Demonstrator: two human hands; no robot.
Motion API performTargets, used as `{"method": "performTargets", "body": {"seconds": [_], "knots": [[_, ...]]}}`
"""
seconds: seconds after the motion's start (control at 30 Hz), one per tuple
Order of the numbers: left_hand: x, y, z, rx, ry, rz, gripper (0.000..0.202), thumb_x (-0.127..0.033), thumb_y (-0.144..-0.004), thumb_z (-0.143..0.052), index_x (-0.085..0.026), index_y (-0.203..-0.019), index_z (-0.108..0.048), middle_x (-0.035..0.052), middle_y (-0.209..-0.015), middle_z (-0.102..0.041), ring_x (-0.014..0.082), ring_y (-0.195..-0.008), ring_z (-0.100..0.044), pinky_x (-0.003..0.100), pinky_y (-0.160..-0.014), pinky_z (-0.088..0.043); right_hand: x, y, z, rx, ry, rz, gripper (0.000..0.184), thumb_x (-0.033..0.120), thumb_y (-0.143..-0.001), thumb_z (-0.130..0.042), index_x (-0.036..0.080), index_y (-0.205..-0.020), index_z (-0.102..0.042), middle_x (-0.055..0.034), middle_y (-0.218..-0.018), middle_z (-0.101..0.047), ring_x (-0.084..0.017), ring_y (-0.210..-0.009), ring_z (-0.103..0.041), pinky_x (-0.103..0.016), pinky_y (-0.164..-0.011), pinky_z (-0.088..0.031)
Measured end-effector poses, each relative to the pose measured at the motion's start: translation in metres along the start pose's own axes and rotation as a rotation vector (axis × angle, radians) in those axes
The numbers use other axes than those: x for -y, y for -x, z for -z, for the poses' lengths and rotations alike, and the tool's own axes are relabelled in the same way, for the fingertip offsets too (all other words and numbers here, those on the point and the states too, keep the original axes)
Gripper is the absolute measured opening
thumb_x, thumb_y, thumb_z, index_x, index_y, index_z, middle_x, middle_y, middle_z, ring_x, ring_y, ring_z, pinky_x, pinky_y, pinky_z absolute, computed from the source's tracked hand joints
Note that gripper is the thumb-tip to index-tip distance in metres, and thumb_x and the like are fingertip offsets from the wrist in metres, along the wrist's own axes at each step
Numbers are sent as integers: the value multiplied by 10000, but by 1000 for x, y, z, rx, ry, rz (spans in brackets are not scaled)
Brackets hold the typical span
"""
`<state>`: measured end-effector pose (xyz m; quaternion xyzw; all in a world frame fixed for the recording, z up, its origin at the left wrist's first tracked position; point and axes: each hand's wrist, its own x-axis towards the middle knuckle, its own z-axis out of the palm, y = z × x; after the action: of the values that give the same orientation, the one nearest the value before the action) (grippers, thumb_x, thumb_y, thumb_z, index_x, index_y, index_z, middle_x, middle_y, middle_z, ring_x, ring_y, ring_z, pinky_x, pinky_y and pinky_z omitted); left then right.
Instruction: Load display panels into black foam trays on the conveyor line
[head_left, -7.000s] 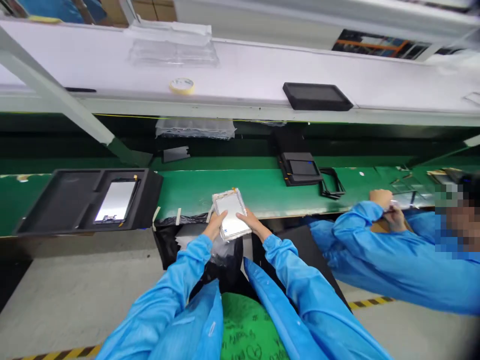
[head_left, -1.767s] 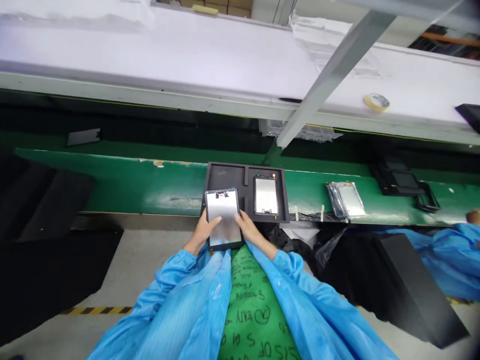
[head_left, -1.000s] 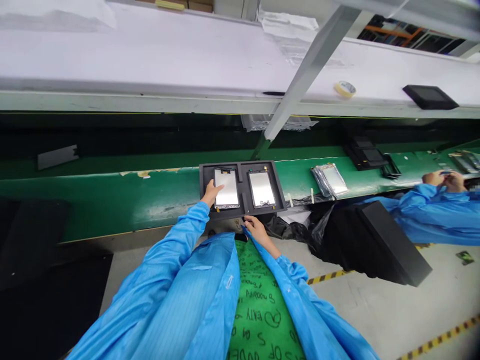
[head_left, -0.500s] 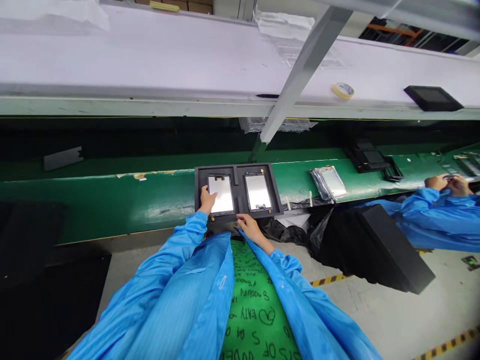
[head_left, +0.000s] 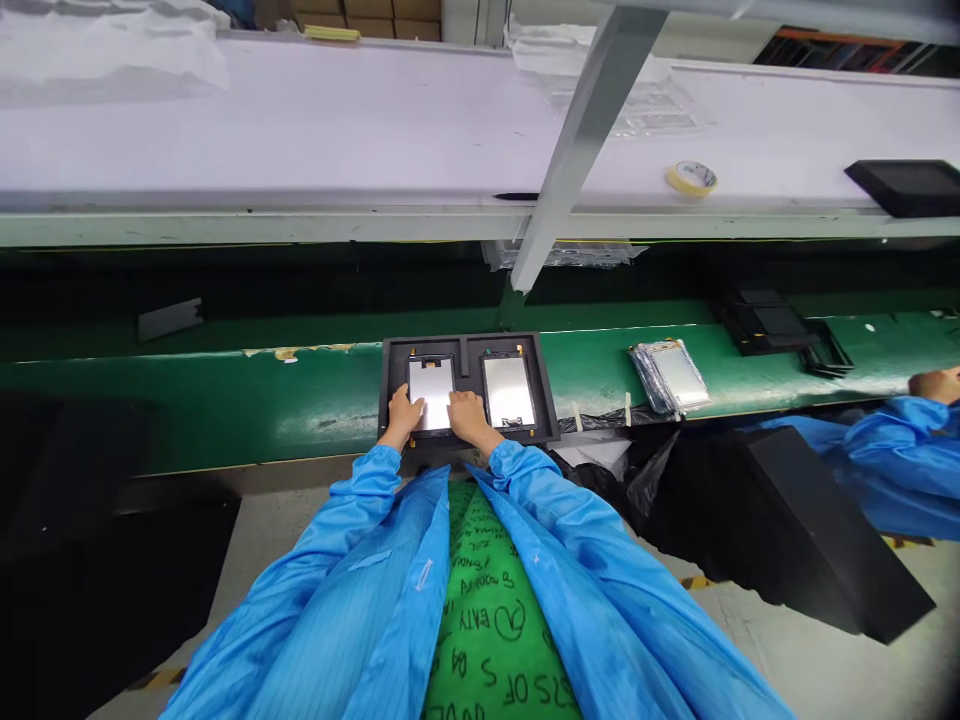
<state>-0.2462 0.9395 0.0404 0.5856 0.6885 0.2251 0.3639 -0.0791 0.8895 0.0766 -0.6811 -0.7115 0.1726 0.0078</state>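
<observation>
A black foam tray with two recesses lies on the green bench, one silver-faced display panel in each. My left hand grips the left edge of the left display panel, its thumb over the silver face. At that panel's right edge, the bent fingers of my right hand close on the rim; their tips are partly hidden. The right display panel lies untouched in its recess, just beyond my right hand.
Stacked panels in clear wrapping lie to the right on the green bench. Black frames sit farther right, near a co-worker's hand. A slanted post rises behind the tray. Tape rests on the white shelf.
My right hand has moved from the tray's front edge up and left to the left panel's right edge. My left hand stays at its left edge. The view has shifted slightly.
</observation>
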Motion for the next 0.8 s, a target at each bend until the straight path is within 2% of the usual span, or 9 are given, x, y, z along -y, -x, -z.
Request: {"method": "performTargets", "body": {"seconds": [0.13, 0.23, 0.3, 0.4, 0.53, 0.6, 0.67, 0.73, 0.8], "knots": [[-6, 2, -5, -18, 10, 39, 561, -232, -847, -637, -116, -1388, -544, 216, -1440, -572, 315, -1384, -511, 429, -1140, -389, -4, 2, -2, -18, -14, 42, 464, 283, -1043, -386, 95, -1443, -529, -184, -1354, -624, -315, -1183, -521, -443, -1005, -377], [-14, 4, -6, -71, 64, 66, 542, -204, -808, -673, -129, -1339, -592, 202, -1388, -609, 331, -1378, -510, 465, -1161, -369, -12, 4, 6, 20, -37, 70, 476, 278, -1046, -381, 115, -1478, -501, -163, -1414, -602, -300, -1235, -511, -420, -1033, -374], [-19, 8, -3, -109, 130, 76, 515, -162, -792, -676, -142, -1304, -623, 182, -1331, -652, 315, -1309, -569, 459, -1129, -415, -17, 5, 13, 61, -49, 85, 483, 264, -1038, -403, 125, -1493, -489, -148, -1443, -592, -287, -1266, -510, -404, -1055, -378], [-19, 21, 10, -164, 241, 58, 439, -113, -798, -648, -160, -1234, -671, 144, -1240, -703, 265, -1174, -652, 418, -1045, -500, -22, 7, 22, 68, -53, 104, 484, 229, -1005, -456, 115, -1472, -519, -148, -1471, -575, -288, -1290, -517, -403, -1082, -388], [1, 54, 39, -241, 348, -40, 343, -121, -853, -596, -184, -1173, -701, 125, -1321, -663, 230, -1245, -612, 387, -1017, -527, -13, 14, 29, -76, -83, 183, 467, 203, -970, -479, 86, -1410, -581, -203, -1474, -555, -327, -1335, -493, -464, -1115, -391], [19, 72, 58, -255, 426, -112, 313, -133, -872, -574, -191, -1151, -705, 122, -1336, -647, 226, -1259, -599, 380, -988, -541, 6, 21, 27, -172, -135, 233, 463, 228, -974, -463, 93, -1396, -595, -208, -1458, -565, -342, -1343, -488, -507, -1125, -391], [43, 86, 82, -237, 510, -179, 296, -137, -871, -568, -195, -1123, -712, 120, -1316, -651, 231, -1249, -602, 382, -967, -548, 37, 26, 18, -254, -204, 288, 457, 277, -990, -442, 134, -1395, -599, -189, -1453, -571, -341, -1349, -490, -543, -1135, -392], [71, 95, 111, -191, 567, -230, 284, -148, -871, -567, -197, -1109, -716, 118, -1298, -660, 233, -1229, -612, 377, -954, -550, 82, 26, 2, -285, -268, 346, 453, 322, -1000, -440, 170, -1395, -600, -172, -1455, -572, -331, -1361, -491, -558, -1145, -396], [101, 100, 146, -154, 597, -264, 270, -173, -882, -567, -197, -1106, -716, 114, -1273, -674, 226, -1189, -633, 365, -951, -549, 135, 20, -19, -244, -302, 398, 450, 334, -994, -459, 176, -1389, -606, -170, -1461, -568, -325, -1369, -496, -557, -1150, -407]]}}
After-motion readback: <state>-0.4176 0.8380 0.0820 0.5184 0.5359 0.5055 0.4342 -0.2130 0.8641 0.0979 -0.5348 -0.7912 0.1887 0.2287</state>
